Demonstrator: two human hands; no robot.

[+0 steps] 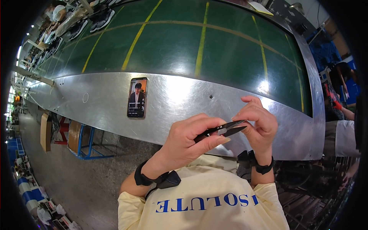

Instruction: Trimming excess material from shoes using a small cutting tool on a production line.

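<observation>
My left hand [190, 134] is wrapped round a pair of black thread snips [231, 130], held above the near metal edge of the conveyor table. Their two pointed blades stand slightly apart and point to the right. At the blade tips, the thumb and index finger of my right hand [257, 120] close in and touch them, while its other fingers curl loosely above. Whether a thread or scrap lies between those fingertips is too small to tell. Left of my hands, a phone [137, 98] lies face up on the metal edge, its screen lit with a person in a suit.
Beyond the metal edge [103, 92] runs a green belt [168, 48] with yellow lines. Several dark shoes [102, 20] stand at its far left. A blue-framed stool [81, 140] and a cardboard piece [45, 132] are at the left. Another person's red-gloved hand [337, 105] shows at the right.
</observation>
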